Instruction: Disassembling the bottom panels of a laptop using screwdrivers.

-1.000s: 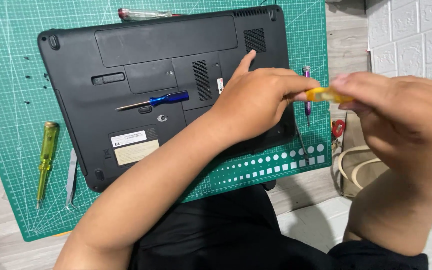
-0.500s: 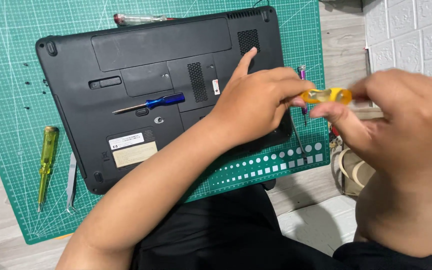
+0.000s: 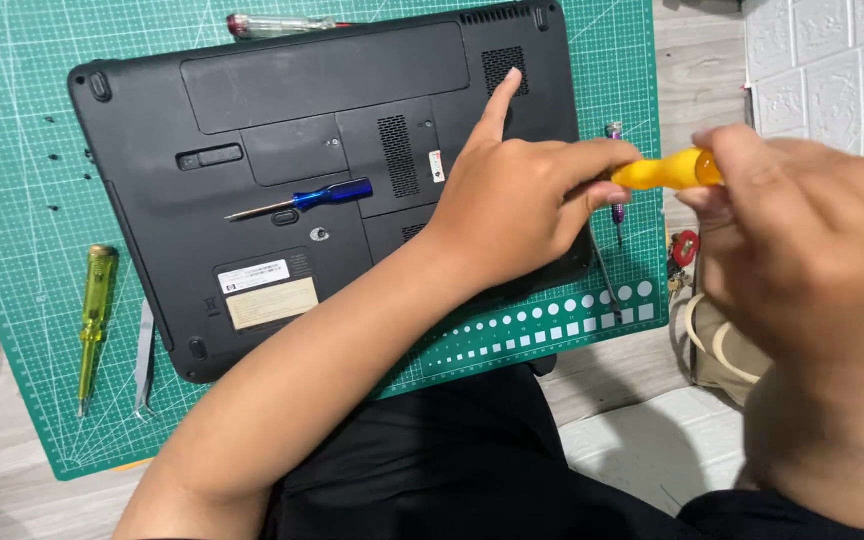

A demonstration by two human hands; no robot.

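Note:
A black laptop (image 3: pixel 282 150) lies upside down on a green cutting mat (image 3: pixel 12 130). My left hand (image 3: pixel 522 205) rests on its right part, index finger stretched toward a vent, thumb and fingers pinching the shaft end of a yellow-handled screwdriver (image 3: pixel 664 170). My right hand (image 3: pixel 802 260) is closed round that handle at the laptop's right edge. A small blue screwdriver (image 3: pixel 307 198) lies loose on the laptop's base.
A yellow-green tester screwdriver (image 3: pixel 92 320) and metal tweezers (image 3: pixel 142 365) lie on the mat at the left. A clear-handled screwdriver (image 3: pixel 277 24) sits at the mat's top edge, a purple one (image 3: pixel 616 180) at the right. White wall (image 3: pixel 832 70) at right.
The view has shifted slightly. Both hands stay on the yellow screwdriver, and my right hand has turned a little on the handle.

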